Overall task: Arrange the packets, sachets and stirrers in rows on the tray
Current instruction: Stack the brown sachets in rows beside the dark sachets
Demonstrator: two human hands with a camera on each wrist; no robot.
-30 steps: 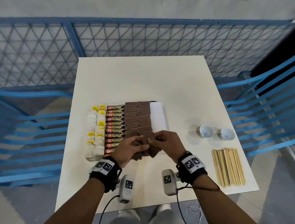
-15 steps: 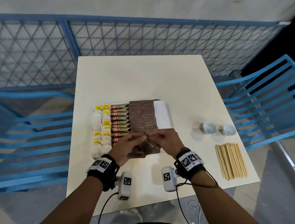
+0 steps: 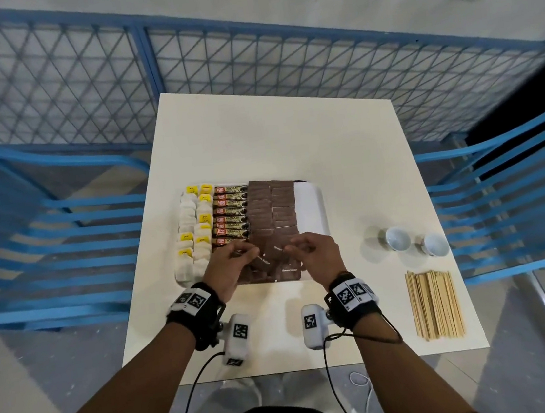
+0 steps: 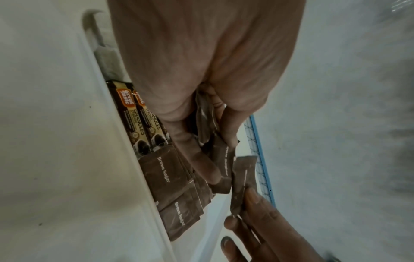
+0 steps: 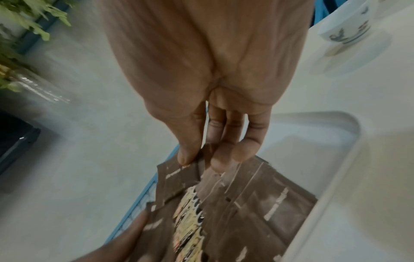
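tray (image 3: 311, 198): white, on the desk, right strip bare
tea bags (image 3: 189, 230): two left rows
coffee sachets (image 3: 232, 211): one row
brown sugar packets (image 3: 273, 206): two overlapping rows, some loose at the near end
stirrers (image 3: 435, 304): wooden bundle, off the tray at right

Tray (image 3: 311, 201) near end hidden by hands; R wrist view blurred.

Both my hands sit over the near end of the tray (image 3: 311, 201). Left hand (image 3: 228, 266) pinches brown sugar sachets (image 3: 264, 259); right hand (image 3: 315, 256) pinches one (image 3: 278, 248) between them. Beyond my grip: two brown sachet rows (image 3: 273, 206). Beyond-left: coffee sticks (image 3: 232, 211), then white packets (image 3: 192, 236) with yellow tags. Right of my right hand on the worktop (image 3: 272, 131): two cups (image 3: 397, 239), and nearer me wooden stirrers (image 3: 436, 304).
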